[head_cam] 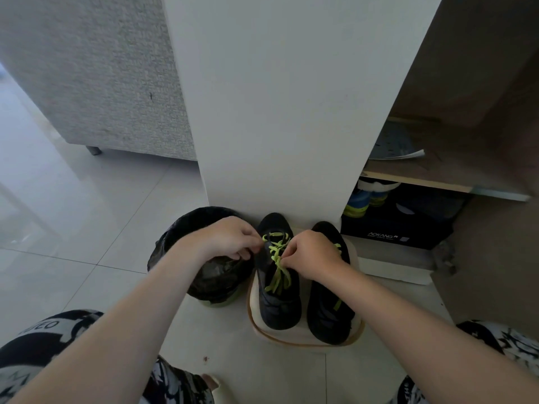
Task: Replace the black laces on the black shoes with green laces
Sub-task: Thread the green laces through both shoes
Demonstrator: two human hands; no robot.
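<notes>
Low centre of the frame: right hand [313, 258] pinches the green lace [278, 258] over the shoe [280, 301]. Left hand [226, 239] fingers curl at its edge, their hold hidden. Second shoe [329, 310] sits just right.

A black box [408, 225] low on the right is showing the white brand name "AOKANG" on its front; a smaller line beneath it is printing too small to read. The patterned shorts [38, 339] over the left knee are showing pale letters reading "UEO", partly cut off.
</notes>
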